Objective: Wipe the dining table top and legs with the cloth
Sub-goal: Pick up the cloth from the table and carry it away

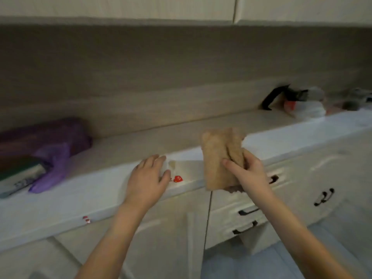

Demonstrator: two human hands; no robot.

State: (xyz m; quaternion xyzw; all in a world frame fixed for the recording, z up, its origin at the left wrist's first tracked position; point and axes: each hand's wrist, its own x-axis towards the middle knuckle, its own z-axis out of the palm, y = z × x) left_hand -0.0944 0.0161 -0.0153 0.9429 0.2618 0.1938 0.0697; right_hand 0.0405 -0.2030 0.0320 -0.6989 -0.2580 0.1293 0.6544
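**Tan cloth gripped in the right hand at the worktop edge**

The cloth (216, 158), tan and folded flat, hangs upright over the near edge of the worktop (141, 141). It is bunched at its right side, where the fingers (231, 165) of the right hand (247, 174) curl round and pinch it. It creases and droops, so it is judged soft, light and unlikely to slip. A wad gathered in the palm should press more firmly than an edge pinch. The left hand (149, 178) rests on the worktop edge, fingers loosely spread over a pale scrap. A purple bag (52, 154) lies at the left. No dining table is visible.
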